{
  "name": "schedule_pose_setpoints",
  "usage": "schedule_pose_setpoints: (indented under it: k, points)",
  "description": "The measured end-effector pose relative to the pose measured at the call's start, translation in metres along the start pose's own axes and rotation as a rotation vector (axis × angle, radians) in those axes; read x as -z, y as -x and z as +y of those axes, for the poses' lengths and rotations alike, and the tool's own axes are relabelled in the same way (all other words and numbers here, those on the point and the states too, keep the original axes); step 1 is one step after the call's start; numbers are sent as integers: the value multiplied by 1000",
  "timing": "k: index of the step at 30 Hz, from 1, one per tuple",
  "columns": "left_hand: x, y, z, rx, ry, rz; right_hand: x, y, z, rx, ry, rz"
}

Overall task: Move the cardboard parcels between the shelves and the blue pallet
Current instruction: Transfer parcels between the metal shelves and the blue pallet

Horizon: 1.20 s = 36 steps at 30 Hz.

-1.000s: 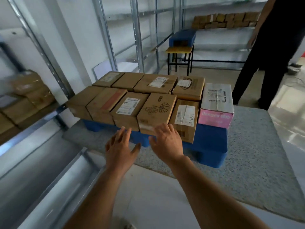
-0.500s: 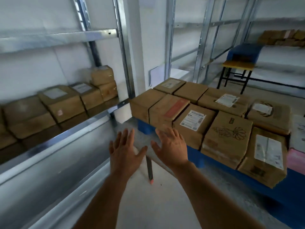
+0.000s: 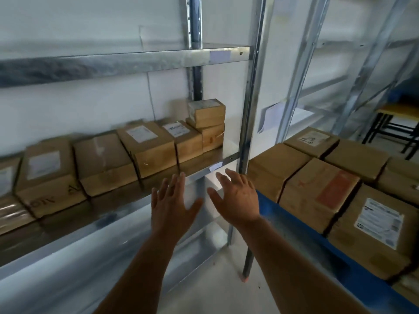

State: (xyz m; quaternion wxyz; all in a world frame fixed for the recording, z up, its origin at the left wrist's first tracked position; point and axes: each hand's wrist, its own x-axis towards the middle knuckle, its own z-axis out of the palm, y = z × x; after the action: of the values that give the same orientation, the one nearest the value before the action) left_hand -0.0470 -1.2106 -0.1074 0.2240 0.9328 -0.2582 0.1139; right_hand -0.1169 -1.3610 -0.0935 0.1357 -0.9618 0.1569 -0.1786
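A: Scanning left to right: parcels on the shelf (image 3: 127,211), a row of brown boxes, blurred at the far left. Then the labelled parcel (image 3: 148,148), a smaller marked parcel (image 3: 183,138) touching it, and two stacked small boxes (image 3: 207,124) at the row's right end, just beside the steel upright (image 3: 250,109).

B: Hands?

A: Left hand (image 3: 173,206) flat, fingers straight and spread, holding nothing, in front of the shelf edge below the labelled parcel. Right hand (image 3: 238,200) same, fingers extended, empty, near the upright. Neither grip touches any box.

B: And right of that?

A: Blue pallet (image 3: 292,225) loaded with parcels (image 3: 317,189), packed touching each other.

B: Step in hand?

A: My read: reaching for a shelf parcel, probably the labelled one or its marked neighbour. Can't tell which.

B: How to do it well?

A: Put one palm on each side face, not the top. Boxes sit tight together, so pull the chosen one forward first to free its sides. Watch the stacked pair; dragging the neighbour could tip the top box. Keep the right wrist off the upright.
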Motion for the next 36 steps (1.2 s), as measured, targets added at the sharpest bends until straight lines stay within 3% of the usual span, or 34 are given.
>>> schedule_pose_setpoints:
  k: [6,15,24,29,36]
  points:
    - [-8,-39,-31,14,41,9,-27,-43,-14,30,18,-41]
    - [-34,-127,-37,18,53,28,-48,-131,11,87,-18,77]
    - [-58,-269,-1,130,287,31,-31,-272,65,7,-52,116]
    - [-61,-328,17,136,249,74,-30,-334,92,-90,-148,108]
    - [-68,-369,29,261,293,-27,-44,-387,105,-236,-364,9]
